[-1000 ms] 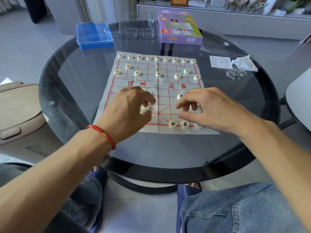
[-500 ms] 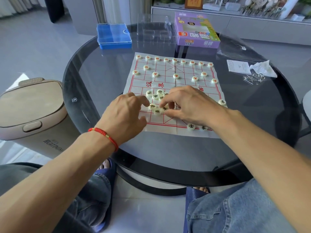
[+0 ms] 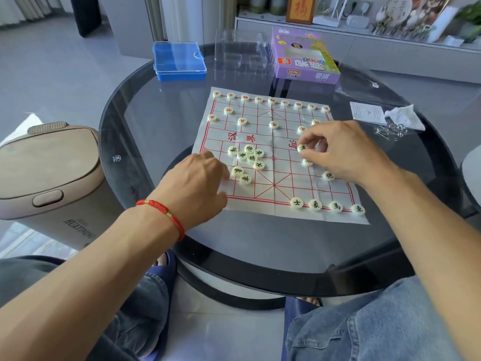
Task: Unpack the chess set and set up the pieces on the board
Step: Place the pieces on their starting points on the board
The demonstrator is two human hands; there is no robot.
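Observation:
A white cloth board (image 3: 276, 212) with red lines lies on the round glass table (image 3: 145, 105). Red-lettered pieces (image 3: 272, 100) fill its far rows. Several black-lettered pieces lie in a loose cluster (image 3: 248, 158) left of centre, and others stand along the near edge (image 3: 315, 205). My right hand (image 3: 343, 152) pinches one black-lettered piece (image 3: 302, 148) at the right half of the board, above another piece (image 3: 307, 162). My left hand (image 3: 197, 183), fingers curled, rests at the board's left edge beside the cluster; what its fingers hold is hidden.
Behind the board stand a blue plastic case (image 3: 179, 61), a clear plastic tray (image 3: 242, 53) and the purple game box (image 3: 304, 58). A paper slip (image 3: 367, 113), crumpled tissue (image 3: 403, 117) and metal rings (image 3: 391, 131) lie at right. A beige bin (image 3: 49, 175) stands left of the table.
My right hand has moved from the cluster rightward across the board with a piece pinched. My left hand has slid back toward the left edge. The camera view shifted left.

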